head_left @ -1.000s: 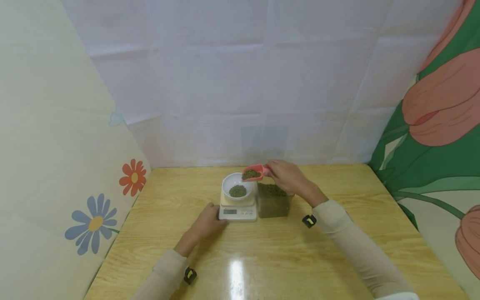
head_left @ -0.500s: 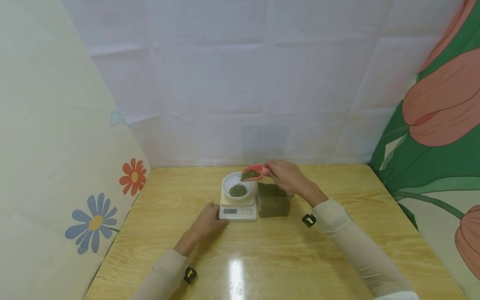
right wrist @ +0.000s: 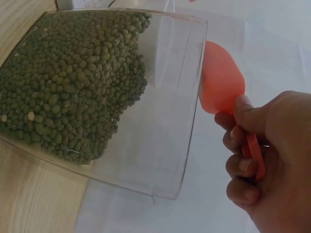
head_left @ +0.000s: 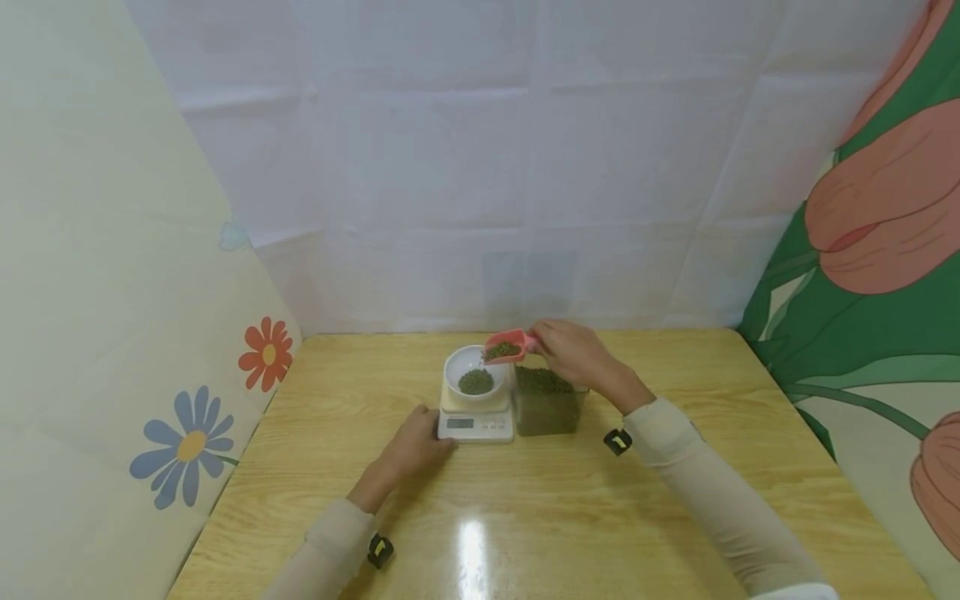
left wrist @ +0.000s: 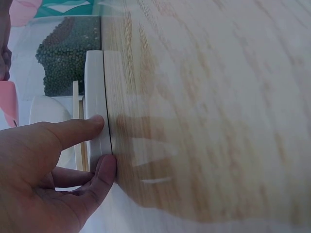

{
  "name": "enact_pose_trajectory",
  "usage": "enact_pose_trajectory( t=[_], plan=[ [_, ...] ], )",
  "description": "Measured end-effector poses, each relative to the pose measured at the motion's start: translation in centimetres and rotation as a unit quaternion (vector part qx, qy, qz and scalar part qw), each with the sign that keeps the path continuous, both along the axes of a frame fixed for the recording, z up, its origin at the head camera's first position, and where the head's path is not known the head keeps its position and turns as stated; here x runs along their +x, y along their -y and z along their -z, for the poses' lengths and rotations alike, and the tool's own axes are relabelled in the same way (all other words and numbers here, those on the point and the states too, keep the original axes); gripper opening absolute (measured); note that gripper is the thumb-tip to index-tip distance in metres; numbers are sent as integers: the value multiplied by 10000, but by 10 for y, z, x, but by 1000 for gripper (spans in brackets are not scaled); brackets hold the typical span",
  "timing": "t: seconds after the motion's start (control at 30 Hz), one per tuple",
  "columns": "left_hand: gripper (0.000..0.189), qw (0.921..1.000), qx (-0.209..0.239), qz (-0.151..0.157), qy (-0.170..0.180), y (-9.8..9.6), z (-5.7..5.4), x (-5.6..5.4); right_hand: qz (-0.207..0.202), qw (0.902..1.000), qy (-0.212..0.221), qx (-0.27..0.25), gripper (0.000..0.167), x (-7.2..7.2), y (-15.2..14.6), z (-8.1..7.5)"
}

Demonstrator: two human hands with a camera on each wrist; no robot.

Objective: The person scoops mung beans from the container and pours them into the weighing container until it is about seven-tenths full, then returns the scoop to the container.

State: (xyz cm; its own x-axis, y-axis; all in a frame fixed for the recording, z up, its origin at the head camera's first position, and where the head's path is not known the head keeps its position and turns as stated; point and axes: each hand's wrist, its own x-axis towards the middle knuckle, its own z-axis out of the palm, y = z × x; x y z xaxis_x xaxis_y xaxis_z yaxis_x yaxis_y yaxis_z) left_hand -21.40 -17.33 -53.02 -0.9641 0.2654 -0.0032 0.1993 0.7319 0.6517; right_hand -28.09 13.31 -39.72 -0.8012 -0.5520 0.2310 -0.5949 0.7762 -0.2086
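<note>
My right hand (head_left: pixel 573 354) grips the handle of a red scoop (head_left: pixel 506 346) heaped with green mung beans. The scoop's lip hangs over the right rim of a white bowl (head_left: pixel 457 365), where a small pile of beans (head_left: pixel 476 382) lies. The bowl sits on a white digital kitchen scale (head_left: pixel 480 435). At the scale's front left corner, my left hand (head_left: pixel 417 440) holds its edge; the left wrist view shows the thumb (left wrist: pixel 95 125) on its side. Right of the scale stands a clear box (right wrist: pixel 146 160) filled partly with mung beans (right wrist: pixel 73 77).
The wooden table (head_left: pixel 585 533) carries the scale and box near its back middle. A white sheet (head_left: pixel 420 167) hangs behind it. Flower-printed cloths stand at the left (head_left: pixel 90 250) and right (head_left: pixel 885 333). The box's walls rise beside the scoop and right hand.
The scoop has shifted very slightly left over the bowl, and beans have edged out to its lip. My left hand stays on the scale.
</note>
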Motion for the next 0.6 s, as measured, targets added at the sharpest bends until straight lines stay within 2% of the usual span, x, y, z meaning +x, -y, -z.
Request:
enact_pose_trajectory(
  t=[0.3, 0.6],
  plan=[
    [37, 10000, -52, -21, 53, 0, 0, 0, 27, 10000, 0, 21, 28, 2, 1, 0],
    [37, 10000, -72, -37, 34, 0, -1, 0, -77, 9996, -246, 134, 26, 3, 2, -1]
  ],
)
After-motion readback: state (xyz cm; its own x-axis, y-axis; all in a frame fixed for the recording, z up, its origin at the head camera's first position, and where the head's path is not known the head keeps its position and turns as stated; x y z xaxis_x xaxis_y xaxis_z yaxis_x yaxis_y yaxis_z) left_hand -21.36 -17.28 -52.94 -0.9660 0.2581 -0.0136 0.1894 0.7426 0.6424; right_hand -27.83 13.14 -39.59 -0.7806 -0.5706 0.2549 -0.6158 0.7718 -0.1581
